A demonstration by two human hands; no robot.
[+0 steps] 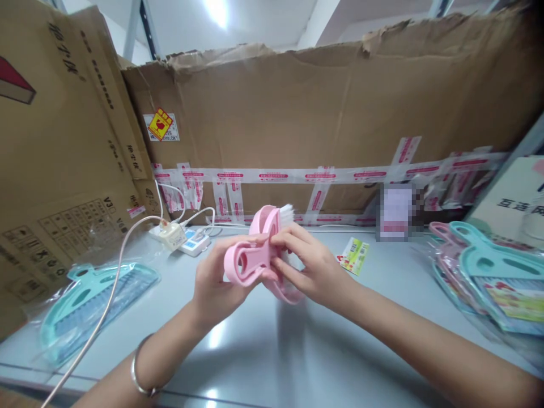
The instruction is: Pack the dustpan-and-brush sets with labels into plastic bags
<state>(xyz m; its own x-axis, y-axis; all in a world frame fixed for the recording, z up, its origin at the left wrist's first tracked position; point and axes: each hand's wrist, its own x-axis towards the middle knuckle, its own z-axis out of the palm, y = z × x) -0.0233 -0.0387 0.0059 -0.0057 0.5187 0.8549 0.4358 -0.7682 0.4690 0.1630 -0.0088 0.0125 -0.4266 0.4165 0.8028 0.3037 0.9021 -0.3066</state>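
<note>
Above the middle of the table, both hands hold a pink dustpan-and-brush set (255, 262), with its looped handle end toward me. My left hand (215, 277) is closed around the handle side. The fingers of my right hand (312, 266) pinch the right side, close to the white bristles (287, 214) that stick out at the top. The pink pieces overlap, and part of the set is hidden behind my fingers.
A teal dustpan in clear wrap (102, 303) lies left under a white cable (114, 283). Several wrapped sets (501, 266) are stacked right. A power strip (193, 241), a printed card (353, 256) and a large cardboard box (276, 113) are at the back.
</note>
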